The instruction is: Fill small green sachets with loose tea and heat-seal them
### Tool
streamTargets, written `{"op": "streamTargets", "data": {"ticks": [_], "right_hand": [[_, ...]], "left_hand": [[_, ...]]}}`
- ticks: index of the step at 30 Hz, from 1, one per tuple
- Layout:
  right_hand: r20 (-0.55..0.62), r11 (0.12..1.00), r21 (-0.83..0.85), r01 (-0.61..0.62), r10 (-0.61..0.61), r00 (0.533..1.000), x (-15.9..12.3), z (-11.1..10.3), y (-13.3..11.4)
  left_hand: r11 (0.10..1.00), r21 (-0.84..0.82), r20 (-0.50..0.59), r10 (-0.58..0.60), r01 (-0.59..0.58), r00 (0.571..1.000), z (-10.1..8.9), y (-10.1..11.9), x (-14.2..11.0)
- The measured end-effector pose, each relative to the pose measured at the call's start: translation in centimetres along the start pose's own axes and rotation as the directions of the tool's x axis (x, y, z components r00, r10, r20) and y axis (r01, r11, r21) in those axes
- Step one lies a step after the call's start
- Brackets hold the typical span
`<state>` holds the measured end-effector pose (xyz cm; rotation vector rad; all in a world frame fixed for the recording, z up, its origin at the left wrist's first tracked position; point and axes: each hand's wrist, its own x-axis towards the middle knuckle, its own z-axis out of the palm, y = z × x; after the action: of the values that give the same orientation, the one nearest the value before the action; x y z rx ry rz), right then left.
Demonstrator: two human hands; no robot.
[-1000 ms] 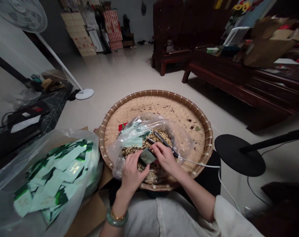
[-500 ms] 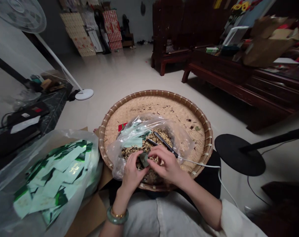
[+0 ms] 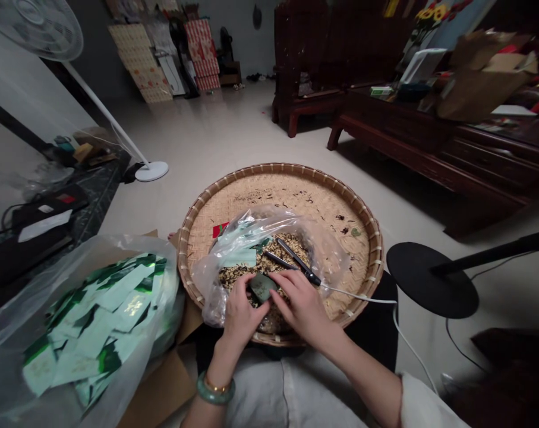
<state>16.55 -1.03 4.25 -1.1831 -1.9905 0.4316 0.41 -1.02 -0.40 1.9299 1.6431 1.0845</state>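
Observation:
My left hand (image 3: 241,313) and my right hand (image 3: 301,306) meet over a clear plastic bag (image 3: 327,252) of loose dried leaves (image 3: 242,272) lying in a round woven bamboo tray (image 3: 296,190). Both pinch a small green foil sachet (image 3: 261,287) between fingertips, just above the leaves. A dark two-armed tool (image 3: 296,261) with a white cable (image 3: 362,295) rests on the leaves just beyond my right hand. A few pale green sachets (image 3: 239,258) lie in the bag at the left. A jade bangle is on my left wrist.
A large clear bag of green sachets (image 3: 95,315) sits on cardboard at my left. A black lamp base (image 3: 429,279) stands to the right of the tray. A white fan stand (image 3: 151,170) is on the floor beyond. Dark wooden furniture (image 3: 429,137) lines the right side.
The sachet showed its flat pale face a second ago; it has since been turned and lowered toward the leaves, and both hands have closed in around it.

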Motion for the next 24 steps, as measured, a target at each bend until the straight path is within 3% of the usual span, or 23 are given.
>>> {"op": "streamTargets", "data": {"ticks": [10, 17, 24], "right_hand": [[-0.053, 0.988, -0.125, 0.094, -0.101, 0.993, -0.7, 0.5, -0.1], [-0.059, 0.976, -0.215, 0.024, -0.037, 0.998, -0.2, 0.2, 0.1], [-0.014, 0.973, -0.173, 0.150, -0.155, 0.988, 0.4, 0.1, 0.0]], "left_hand": [[1.000, -0.001, -0.006, -0.027, 0.027, 1.000, 0.2, 0.1, -0.1], [0.994, 0.081, 0.003, 0.078, -0.078, 0.997, 0.6, 0.1, -0.3], [0.989, 0.105, 0.013, 0.099, -0.100, 0.995, 0.4, 0.6, -0.2]]}}
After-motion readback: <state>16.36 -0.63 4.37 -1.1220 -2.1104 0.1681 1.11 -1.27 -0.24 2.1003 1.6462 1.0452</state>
